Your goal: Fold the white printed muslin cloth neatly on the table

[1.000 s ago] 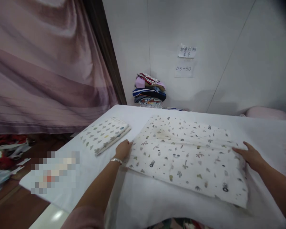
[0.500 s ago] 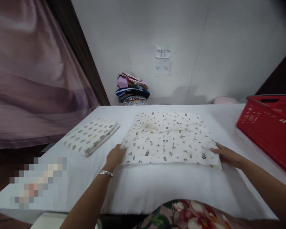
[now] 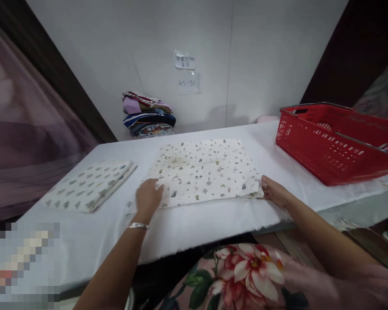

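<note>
Cloth [image 3: 210, 170] on white table [image 3: 265, 146], pale wall [image 3: 261, 51]

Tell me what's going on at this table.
A person's right hand pinches the near right corner of a white printed cloth, slightly crumpled there, while the left hand is at its near left part; whether that one grips is unclear. The cloth lies mostly flat on the white-covered table. A folded cloud-print cloth lies to its left, a red plastic basket stands to its right, and a stack of folded fabrics shows behind.
</note>
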`<state>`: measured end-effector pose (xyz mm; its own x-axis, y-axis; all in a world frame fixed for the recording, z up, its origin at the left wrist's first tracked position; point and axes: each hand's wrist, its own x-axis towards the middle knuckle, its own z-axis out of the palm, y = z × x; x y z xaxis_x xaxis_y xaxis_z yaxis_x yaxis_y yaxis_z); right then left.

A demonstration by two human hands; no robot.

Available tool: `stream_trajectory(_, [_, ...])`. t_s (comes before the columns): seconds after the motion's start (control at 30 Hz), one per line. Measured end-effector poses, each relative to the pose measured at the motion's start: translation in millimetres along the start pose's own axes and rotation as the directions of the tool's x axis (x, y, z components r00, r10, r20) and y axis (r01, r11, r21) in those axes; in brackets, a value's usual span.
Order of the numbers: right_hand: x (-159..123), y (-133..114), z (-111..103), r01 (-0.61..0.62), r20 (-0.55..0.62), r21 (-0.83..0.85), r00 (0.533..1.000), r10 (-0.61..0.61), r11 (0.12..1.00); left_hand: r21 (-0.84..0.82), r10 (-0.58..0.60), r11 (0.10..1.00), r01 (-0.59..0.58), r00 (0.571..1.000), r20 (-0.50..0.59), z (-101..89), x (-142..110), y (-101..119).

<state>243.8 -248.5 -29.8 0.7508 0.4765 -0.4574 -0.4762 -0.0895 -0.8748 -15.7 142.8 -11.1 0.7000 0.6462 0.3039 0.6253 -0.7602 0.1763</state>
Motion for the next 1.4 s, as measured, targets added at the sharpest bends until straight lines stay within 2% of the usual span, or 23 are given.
stream_trajectory(0.03, [-3.4, 1.6, 0.5, -0.001, 0.009, 0.036, 1.0, 0.0, 0.999, -0.104, 0.099, 0.99, -0.098, 0.995, 0.008, 3.9, -3.6, 27.7])
stream_trajectory(0.1, [-8.5, 4.7, 2.4, 0.009, 0.015, 0.084, 1.0, -0.01, 0.996, -0.31, 0.303, 0.909, -0.279, 0.952, 0.031, 13.6, -14.2, 89.5])
stream_trajectory(0.17, [-11.4, 8.3, 5.0, 0.039, -0.016, 0.107, 0.999, -0.037, 0.994, -0.461, 0.46, 0.792, -0.401, 0.888, 0.019, 24.0, -27.9, 151.1])
stream_trajectory(0.23, [-12.0, 12.9, 7.4, 0.078, -0.061, 0.112, 0.996, -0.072, 0.991, -0.537, 0.588, 0.682, -0.497, 0.809, -0.003, 33.5, -40.8, 203.8])
stream_trajectory(0.3, [-11.4, 18.3, 8.9, 0.122, -0.101, 0.116, 0.989, -0.111, 0.986, -0.563, 0.668, 0.611, -0.557, 0.744, -0.013, 41.9, -49.4, 242.9])
stream_trajectory(0.4, [-10.5, 25.4, 9.6, 0.187, -0.122, 0.119, 0.977, -0.172, 0.975, -0.537, 0.716, 0.6, -0.593, 0.697, 0.03, 53.5, -51.7, 275.9])
stream_trajectory(0.47, [-11.0, 28.0, 9.9, 0.218, -0.123, 0.101, 0.971, -0.205, 0.971, -0.54, 0.697, 0.63, -0.558, 0.713, 0.077, 60.8, -47.8, 285.3])
stream_trajectory(0.57, [-12.8, 29.0, 11.4, 0.233, -0.13, 0.067, 0.966, -0.223, 0.97, -0.637, 0.565, 0.681, -0.361, 0.813, 0.144, 69.2, -38.1, 288.9])
stream_trajectory(0.63, [-14.0, 29.0, 12.8, 0.232, -0.145, 0.037, 0.964, -0.225, 0.972, -0.703, 0.465, 0.679, -0.213, 0.865, 0.188, 72.3, -32.1, 287.7])
stream_trajectory(0.7, [-14.5, 29.5, 14.0, 0.246, -0.156, -0.001, 0.957, -0.244, 0.969, -0.734, 0.405, 0.668, -0.122, 0.888, 0.22, 73.4, -28.5, 285.5])
stream_trajectory(0.77, [-14.2, 30.6, 14.6, 0.27, -0.156, -0.036, 0.95, -0.272, 0.962, -0.731, 0.379, 0.678, -0.078, 0.889, 0.257, 72.6, -28.0, 283.9])
stream_trajectory(0.83, [-13.0, 32.2, 14.7, 0.284, -0.154, -0.063, 0.944, -0.291, 0.957, -0.698, 0.387, 0.709, -0.101, 0.883, 0.265, 70.0, -29.5, 284.0])
stream_trajectory(0.9, [-11.4, 34.2, 14.2, 0.3, -0.148, -0.088, 0.939, -0.311, 0.95, -0.65, 0.455, 0.725, -0.228, 0.867, 0.203, 66.1, -31.1, 286.3])
stream_trajectory(0.97, [-9.8, 36.4, 13.3, 0.323, -0.132, -0.103, 0.933, -0.334, 0.941, -0.62, 0.575, 0.678, -0.395, 0.81, 0.112, 62.0, -30.4, 290.1])
stream_trajectory(1.0, [-9.4, 37.4, 12.7, 0.331, -0.125, -0.103, 0.931, -0.342, 0.938, -0.626, 0.619, 0.64, -0.446, 0.781, 0.077, 60.4, -28.7, 292.1])
stream_trajectory(1.03, [-9.2, 38.1, 12.3, 0.334, -0.122, -0.098, 0.931, -0.344, 0.937, -0.649, 0.629, 0.613, -0.45, 0.775, 0.057, 59.2, -26.2, 294.0])
stream_trajectory(1.07, [-9.3, 38.5, 11.9, 0.332, -0.124, -0.092, 0.932, -0.342, 0.939, -0.686, 0.599, 0.605, -0.404, 0.799, 0.057, 58.6, -23.1, 295.4])
stream_trajectory(1.1, [-9.9, 38.4, 11.7, 0.326, -0.131, -0.089, 0.933, -0.336, 0.941, -0.73, 0.532, 0.607, -0.314, 0.843, 0.079, 58.6, -19.6, 296.1])
stream_trajectory(1.17, [-11.6, 36.5, 11.8, 0.306, -0.152, -0.103, 0.936, -0.319, 0.947, -0.809, 0.343, 0.585, -0.055, 0.921, 0.186, 60.1, -13.1, 295.4])
stream_trajectory(1.2, [-12.5, 34.9, 12.1, 0.291, -0.169, -0.125, 0.936, -0.31, 0.948, -0.836, 0.267, 0.544, 0.075, 0.929, 0.257, 61.3, -10.9, 294.0])
stream_trajectory(1.3, [-12.3, 29.0, 13.3, 0.22, -0.235, -0.231, 0.933, -0.274, 0.948, -0.865, 0.199, 0.364, 0.346, 0.878, 0.435, 64.2, -9.6, 288.2])
stream_trajectory(1.37, [-8.9, 26.0, 13.9, 0.152, -0.27, -0.312, 0.932, -0.241, 0.938, -0.864, 0.21, 0.285, 0.415, 0.853, 0.478, 64.2, -11.7, 285.4])
stream_trajectory(1.4, [-6.4, 25.2, 14.0, 0.122, -0.28, -0.355, 0.932, -0.23, 0.927, -0.87, 0.208, 0.267, 0.414, 0.857, 0.472, 63.6, -12.8, 284.6])
